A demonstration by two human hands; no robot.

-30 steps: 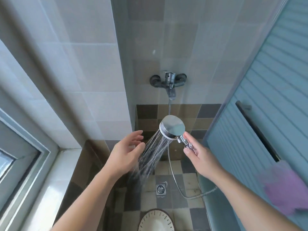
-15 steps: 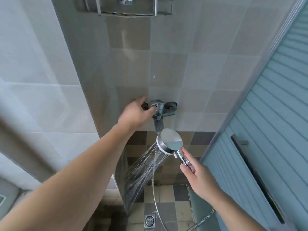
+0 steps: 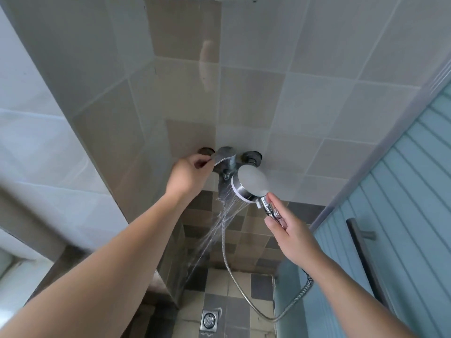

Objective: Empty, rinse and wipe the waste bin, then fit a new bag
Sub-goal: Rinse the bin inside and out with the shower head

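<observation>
Two bare hands up at the tiled shower wall; left hand [image 3: 189, 175] reaches to the wall mixer tap [image 3: 228, 164], fingers curled and pinching its lever [image 3: 220, 156]; right hand [image 3: 290, 231] holds the chrome handle of the shower head [image 3: 250, 185], fingers loosely wrapped, thumb and index fingertip pressed on the stem just below the head. Water sprays from the head's face down-left toward the checkered floor [image 3: 240, 311]; metal hose [image 3: 244, 300] loops down from the tap and up to the handle; floor drain [image 3: 209, 320] at bottom edge; ribbed blue door [image 3: 400, 240] with dark bar at right; waste bin not in view.
</observation>
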